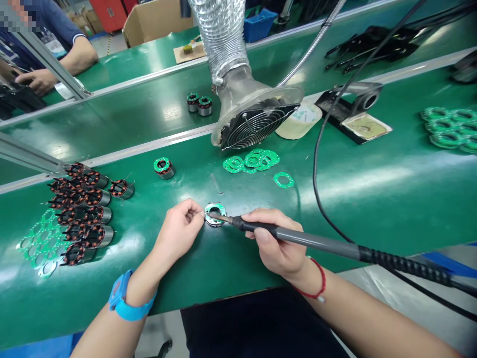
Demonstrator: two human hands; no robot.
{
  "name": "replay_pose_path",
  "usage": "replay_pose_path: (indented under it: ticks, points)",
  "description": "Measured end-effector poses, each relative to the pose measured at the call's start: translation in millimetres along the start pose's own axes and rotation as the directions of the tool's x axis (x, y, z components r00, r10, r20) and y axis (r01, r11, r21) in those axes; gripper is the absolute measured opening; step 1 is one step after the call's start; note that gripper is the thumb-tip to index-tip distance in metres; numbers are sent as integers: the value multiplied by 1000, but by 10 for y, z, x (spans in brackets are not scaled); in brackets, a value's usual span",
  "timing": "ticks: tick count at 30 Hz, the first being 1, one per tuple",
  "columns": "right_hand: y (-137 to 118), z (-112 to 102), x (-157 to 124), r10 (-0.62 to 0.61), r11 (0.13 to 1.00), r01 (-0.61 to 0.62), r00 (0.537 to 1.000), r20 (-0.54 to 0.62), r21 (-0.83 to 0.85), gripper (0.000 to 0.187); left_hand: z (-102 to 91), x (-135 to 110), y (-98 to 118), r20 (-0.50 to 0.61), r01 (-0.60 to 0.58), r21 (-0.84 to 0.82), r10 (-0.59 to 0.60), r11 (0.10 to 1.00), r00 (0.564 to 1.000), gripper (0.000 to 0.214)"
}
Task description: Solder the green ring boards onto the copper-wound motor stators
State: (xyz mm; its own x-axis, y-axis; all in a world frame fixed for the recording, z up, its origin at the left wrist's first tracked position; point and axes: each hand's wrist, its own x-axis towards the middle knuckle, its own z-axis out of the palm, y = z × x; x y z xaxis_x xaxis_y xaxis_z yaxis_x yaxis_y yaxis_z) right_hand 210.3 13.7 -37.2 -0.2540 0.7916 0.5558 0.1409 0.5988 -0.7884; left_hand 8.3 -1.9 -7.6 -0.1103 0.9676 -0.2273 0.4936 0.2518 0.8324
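Note:
A motor stator topped with a green ring-shaped circuit board stands on the green bench in front of me. My left hand is closed in a pinch, its fingertips against the stator's left edge; what lies between them is too small to make out. In my right hand is a soldering iron, gripped like a pen. Its tip reaches left over the circuit board, at or just above the surface. Behind and to the left, another stator with a green board stands upright.
Wire-wound stators stand in rows at left, beside green ring boards. More boards lie below a fume extractor hood. An iron stand is at back right. The iron's black cable crosses the right side. A co-worker's arm shows behind.

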Motion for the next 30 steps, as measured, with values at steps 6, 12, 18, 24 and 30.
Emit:
replay_pose_path:
  ticks: [6, 12, 18, 24, 30]
  points:
    - [-69, 20, 139, 7, 996, -2, 999, 53, -88, 31, 2, -3, 26, -19, -45, 85, 47, 995, 999, 10]
    - [-41, 120, 285, 16, 959, 123, 876, 483, -256, 52, 3, 10, 37, -16, -74, 102, 76, 992, 997, 10]
    - [20, 167, 271, 40, 919, 126, 912, 407, -373, 48, -27, 0, -29, 86, -29, 44, 25, 999, 996, 14]
    - [84, 125, 228, 41, 936, 69, 952, 302, -346, 53, -52, -34, 5, 153, -188, 253, 153, 949, 976, 3]
    - [82, 169, 186, 16, 918, 110, 950, 311, -382, 49, -53, -18, 21, 40, -170, 90, 167, 981, 985, 7]
